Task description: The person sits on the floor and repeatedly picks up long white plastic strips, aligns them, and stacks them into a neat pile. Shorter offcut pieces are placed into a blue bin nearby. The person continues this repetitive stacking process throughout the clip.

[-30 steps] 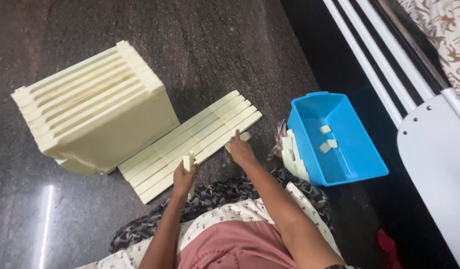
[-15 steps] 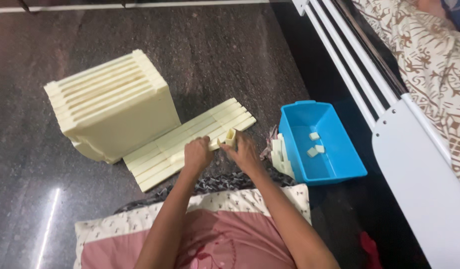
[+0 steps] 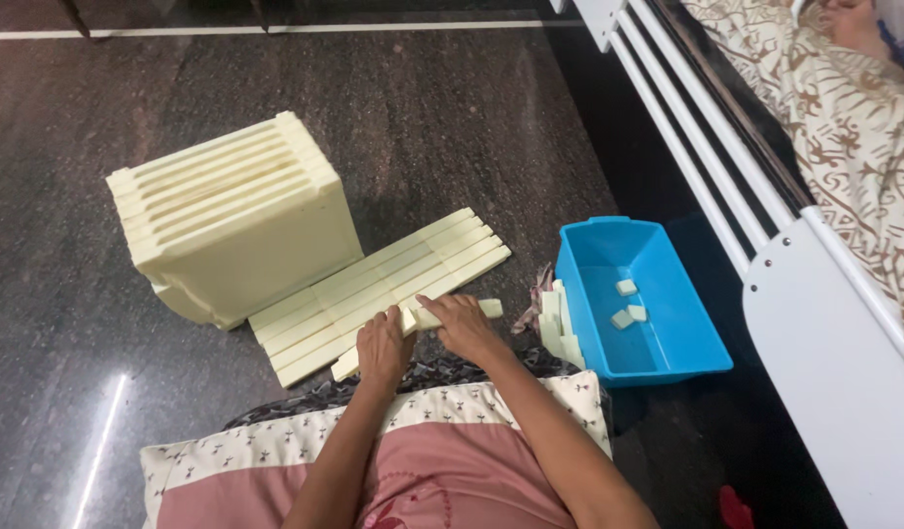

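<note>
Head view: you sit on the dark floor.
Left hand: closed around a cream strip.
Right hand: gripping the same strip.
Nearby: blue bin.

Left hand, right hand side by side – fingers curled (palms down).

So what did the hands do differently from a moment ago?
Both hands came down: the left hand and right hand now press a long cream plastic strip onto the dark stone floor, where earlier they held small pieces up. The stack of cream slotted panels and blue plastic bin stayed put.
</note>
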